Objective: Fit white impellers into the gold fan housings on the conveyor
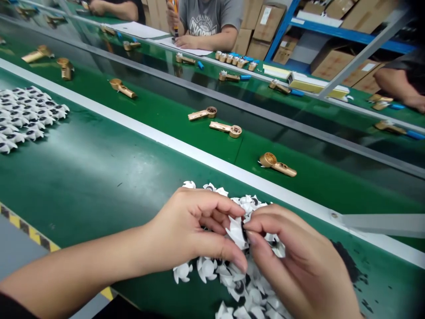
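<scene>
A small white fan wheel (236, 232) with pointed blades and a dark centre is held upright between my two hands. My left hand (202, 226) curls around its blades, thumb below and fingers above and behind. With thumb and forefinger, my right hand (292, 252) pinches the wheel at its dark centre. Beneath and around both hands lies a loose heap of similar fan wheels (206, 268), some showing black centres. My right hand hides part of that heap.
Neat rows of fan wheels (29, 110) lie at left on the green table (109, 177). Beyond a white rail (142, 133), gold handheld-fan housings (279, 165) lie on a green belt (166, 119). A metal bar (385, 225) juts in at right. Co-workers (212, 26) sit opposite.
</scene>
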The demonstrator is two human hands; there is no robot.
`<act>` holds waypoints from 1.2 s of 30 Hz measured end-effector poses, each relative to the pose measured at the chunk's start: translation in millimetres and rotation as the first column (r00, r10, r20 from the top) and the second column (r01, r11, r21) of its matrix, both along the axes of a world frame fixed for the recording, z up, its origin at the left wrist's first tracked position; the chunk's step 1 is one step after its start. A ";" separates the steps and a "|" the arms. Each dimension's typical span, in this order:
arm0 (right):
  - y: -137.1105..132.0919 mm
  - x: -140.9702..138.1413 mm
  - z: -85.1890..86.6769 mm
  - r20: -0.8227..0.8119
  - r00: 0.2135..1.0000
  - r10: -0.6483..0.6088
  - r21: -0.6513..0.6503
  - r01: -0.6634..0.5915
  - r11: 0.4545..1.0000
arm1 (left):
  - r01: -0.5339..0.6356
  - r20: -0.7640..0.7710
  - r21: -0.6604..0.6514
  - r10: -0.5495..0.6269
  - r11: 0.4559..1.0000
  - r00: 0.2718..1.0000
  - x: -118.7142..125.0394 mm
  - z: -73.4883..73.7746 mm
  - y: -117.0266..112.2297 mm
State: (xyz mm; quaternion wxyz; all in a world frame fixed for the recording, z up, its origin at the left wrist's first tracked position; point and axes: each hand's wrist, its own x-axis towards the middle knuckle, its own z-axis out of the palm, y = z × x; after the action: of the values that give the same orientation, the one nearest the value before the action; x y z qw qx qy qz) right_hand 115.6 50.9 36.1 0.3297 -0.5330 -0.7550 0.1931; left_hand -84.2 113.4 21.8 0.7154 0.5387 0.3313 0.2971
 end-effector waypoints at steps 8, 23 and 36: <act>8.1 -10.2 5.8 0.037 0.997 0.069 0.080 -0.071 0.994 | -0.105 0.199 -0.221 0.151 0.970 0.968 -2.3 -0.3 10.7; 363.9 -114.0 -19.6 0.317 0.948 -0.027 -0.200 0.094 0.975 | -0.395 0.255 -0.308 0.475 0.866 0.842 -46.0 9.3 60.1; 124.5 -16.2 42.0 -0.108 0.985 0.138 -0.085 -0.148 0.985 | -0.506 0.267 0.153 0.457 0.849 0.848 -54.1 22.5 50.5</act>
State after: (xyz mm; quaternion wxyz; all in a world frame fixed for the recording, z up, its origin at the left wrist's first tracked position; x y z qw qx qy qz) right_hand 99.4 175.4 78.1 0.3276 -0.4815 -0.7639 0.2780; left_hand -138.3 164.0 44.2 0.5862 0.4764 0.3405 0.5599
